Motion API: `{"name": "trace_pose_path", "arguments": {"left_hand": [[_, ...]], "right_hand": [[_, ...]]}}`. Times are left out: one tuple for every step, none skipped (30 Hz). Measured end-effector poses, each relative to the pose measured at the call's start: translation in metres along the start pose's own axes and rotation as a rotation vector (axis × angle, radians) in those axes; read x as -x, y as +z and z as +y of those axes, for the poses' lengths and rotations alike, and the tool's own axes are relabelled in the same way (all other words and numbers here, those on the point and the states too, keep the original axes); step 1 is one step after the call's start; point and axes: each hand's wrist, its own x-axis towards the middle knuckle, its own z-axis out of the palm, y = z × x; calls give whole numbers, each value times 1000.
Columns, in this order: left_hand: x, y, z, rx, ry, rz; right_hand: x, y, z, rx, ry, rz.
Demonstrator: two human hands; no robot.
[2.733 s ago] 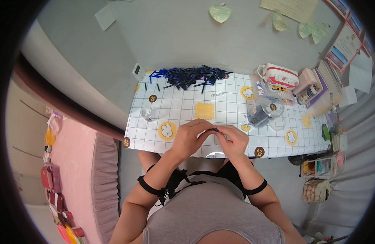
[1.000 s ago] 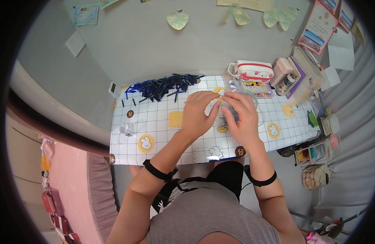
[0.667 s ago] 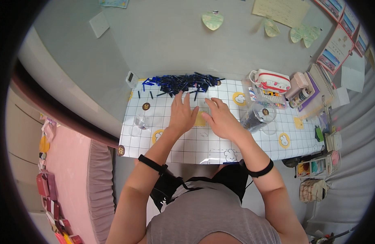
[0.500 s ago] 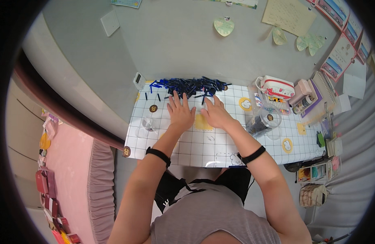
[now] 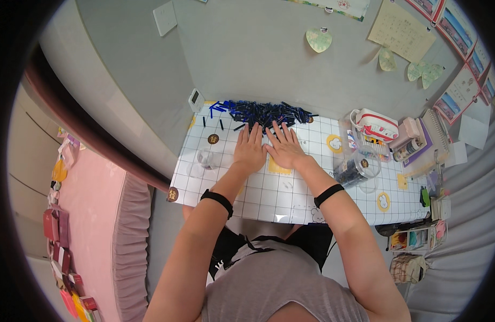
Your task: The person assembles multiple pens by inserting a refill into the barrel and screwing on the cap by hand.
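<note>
A heap of dark blue and black ink cartridges, or small sticks like them [image 5: 269, 111], lies along the table's back edge against the wall. Both palms are down at the near side of this heap. My left hand [image 5: 250, 150] is flat with its fingers stretched out, fingertips touching the front of the pile. Beside it my right hand [image 5: 286, 147] lies open too, its thumb close to the left one and its fingertips against the sticks. Neither hand holds anything. A few loose sticks [image 5: 221, 124] rest apart at the left.
On the gridded white tabletop [image 5: 242, 206], a small clear cup [image 5: 205, 159] stands left of my hands. To the right are a clear jar with dark sticks [image 5: 350, 170], a red-and-white pouch [image 5: 377, 125] and a spiral notebook [image 5: 439, 127]. A small white device [image 5: 195, 100] is at the back left.
My hands have come closer together, the right one moving in toward the left. The loose sticks in front of the right hand now lie nearer the heap. The view has shifted slightly.
</note>
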Motion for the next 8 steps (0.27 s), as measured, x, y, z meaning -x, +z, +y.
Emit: {"name": "trace_pose_path", "arguments": {"left_hand": [[3,0,0,13,26,5],[6,0,0,11,24,2],[9,1,0,13,53,13],[13,2,0,16,82,23],[17,3,1,15,81,18],[20,4,3,13,98,5],[23,4,5,10,116,-9],[25,4,8,10,118,-14]], "right_hand": [[2,1,1,19,-30,-6],[5,2,2,17,-32,-8],[9,3,1,34,-42,-10],[13,3,1,51,-51,-13],[17,4,1,46,-52,-17],[21,6,3,48,-64,-10],[25,8,4,49,-77,-3],[29,11,5,45,-74,-6]]}}
